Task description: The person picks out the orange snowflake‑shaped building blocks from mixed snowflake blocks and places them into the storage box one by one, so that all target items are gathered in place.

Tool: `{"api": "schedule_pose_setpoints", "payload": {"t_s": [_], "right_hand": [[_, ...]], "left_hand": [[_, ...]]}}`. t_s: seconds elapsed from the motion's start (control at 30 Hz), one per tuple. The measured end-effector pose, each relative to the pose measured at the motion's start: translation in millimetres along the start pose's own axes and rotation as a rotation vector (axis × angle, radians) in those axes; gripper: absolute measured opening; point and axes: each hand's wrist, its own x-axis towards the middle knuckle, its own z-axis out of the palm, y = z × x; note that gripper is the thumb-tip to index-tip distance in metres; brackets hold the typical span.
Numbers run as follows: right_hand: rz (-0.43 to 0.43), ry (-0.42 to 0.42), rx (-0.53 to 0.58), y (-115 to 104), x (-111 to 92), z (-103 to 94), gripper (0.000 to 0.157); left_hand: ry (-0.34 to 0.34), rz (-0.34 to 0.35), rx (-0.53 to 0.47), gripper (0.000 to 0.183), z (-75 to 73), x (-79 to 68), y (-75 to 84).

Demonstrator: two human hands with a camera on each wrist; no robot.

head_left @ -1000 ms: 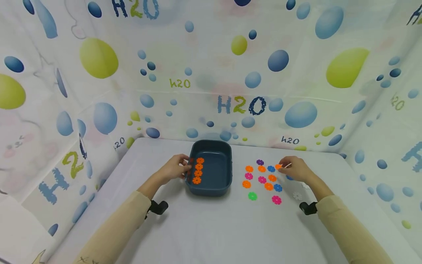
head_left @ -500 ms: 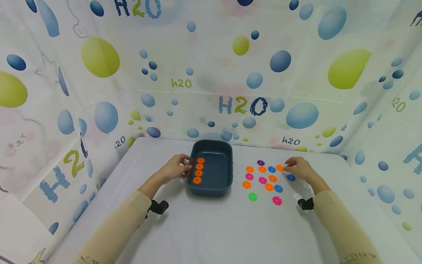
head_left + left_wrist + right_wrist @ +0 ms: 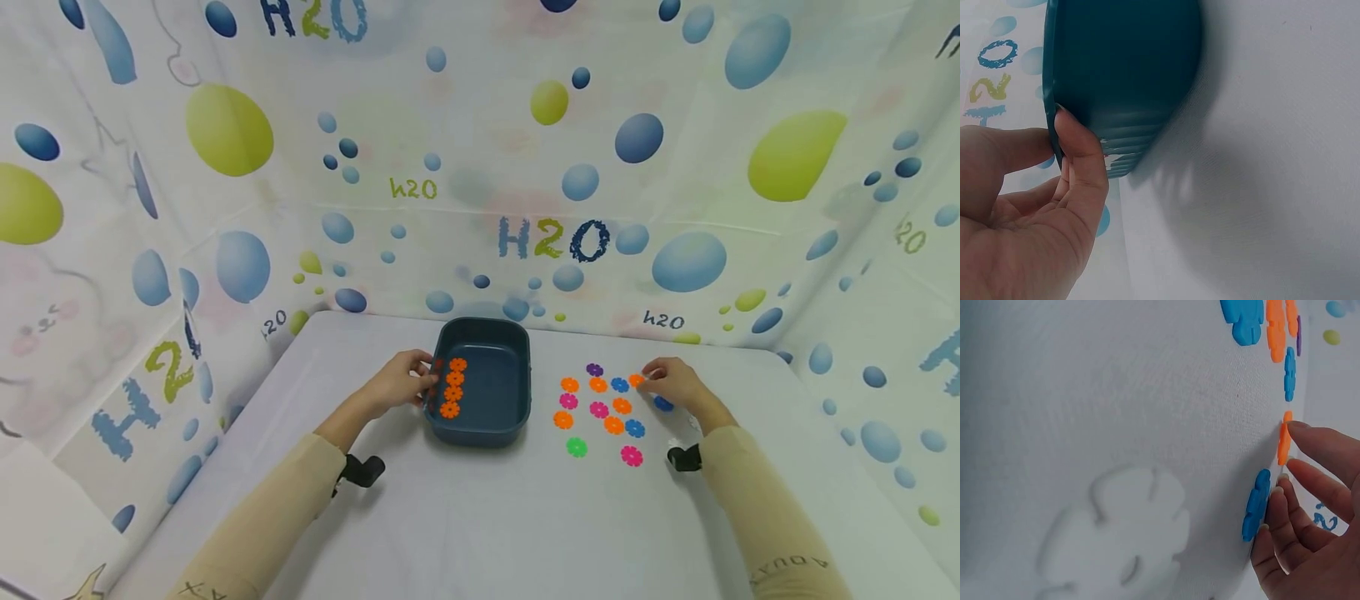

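You are holding the dark blue bin with your left hand, its thumb and fingers closing narrowly around the left wall, near the rim. The bin is standing upright on the white tablecloth. Inside it, four orange flower pieces are lying in one column along its left side.

Well to the right of the bin, your right hand is reaching a loose orange flower piece. The thumb and index finger are standing close to each other, and their tips are touching this piece at its edge; I cannot tell if they are pinching it firmly. The other fingers are bending beside a blue flower piece, which is lying farther from the bin than the orange one. A pale flower piece is also lying on that far side.

Between the bin and your right hand, more flower pieces are spreading flat: a purple one toward the back, several orange, pink and blue ones, and a green one toward the front. Behind the bin, a curtain with drops and "H2O" letters is hanging.
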Motion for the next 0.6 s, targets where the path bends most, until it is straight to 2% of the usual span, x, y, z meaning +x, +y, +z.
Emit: {"api": "schedule_pose_setpoints", "payload": {"t_s": [0.3,0.6], "right_hand": [[0.007,0.002,0.010,-2.5,-2.5,3.4,0.041],[0.034,0.031,0.017,-3.8,-4.5,3.3,0.044]], "left_hand": [[0.002,-0.005,0.001,0.042,0.3,-1.9,0.0],[0.001,-0.004,-0.004,0.042,0.6,-3.6,2.2]]}}
